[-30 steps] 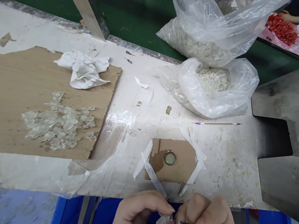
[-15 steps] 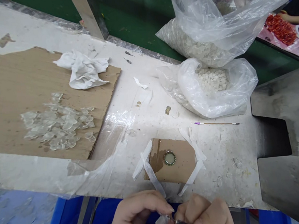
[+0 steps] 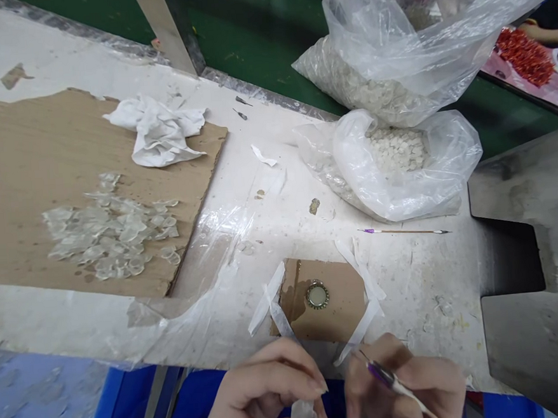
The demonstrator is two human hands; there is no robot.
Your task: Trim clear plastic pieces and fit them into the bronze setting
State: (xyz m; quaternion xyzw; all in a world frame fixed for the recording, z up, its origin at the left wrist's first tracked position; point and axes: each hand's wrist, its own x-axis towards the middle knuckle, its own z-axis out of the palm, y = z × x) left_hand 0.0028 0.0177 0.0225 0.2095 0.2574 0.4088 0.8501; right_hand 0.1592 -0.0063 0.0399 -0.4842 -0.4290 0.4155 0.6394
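Note:
At the bottom edge of the head view, my left hand (image 3: 267, 385) pinches a small translucent, frosted plastic piece (image 3: 303, 414) between thumb and fingers. Beside it, my right hand (image 3: 406, 385) is closed round a thin fine-tipped stick tool (image 3: 384, 377) with a purple band and a pale shaft, its dark tip pointing up and left. The tool stands apart from the plastic piece. Just beyond both hands, a small round metal-rimmed cap (image 3: 317, 294) with a pale centre lies on a cardboard square (image 3: 343, 306), which white tape strips (image 3: 361, 330) hold at its corners.
Similar translucent pieces (image 3: 118, 226) lie heaped on a large cardboard sheet (image 3: 9, 170) with a crumpled white cloth (image 3: 159, 131). Plastic bags (image 3: 363, 177) of small pieces stand at the back. Another stick tool (image 3: 405, 231) lies before them. A metal housing (image 3: 546, 343) bounds the right.
My right hand has moved right and slightly up, away from the left hand, and the stick tool's tip has drawn off the plastic piece. My left hand still holds the piece.

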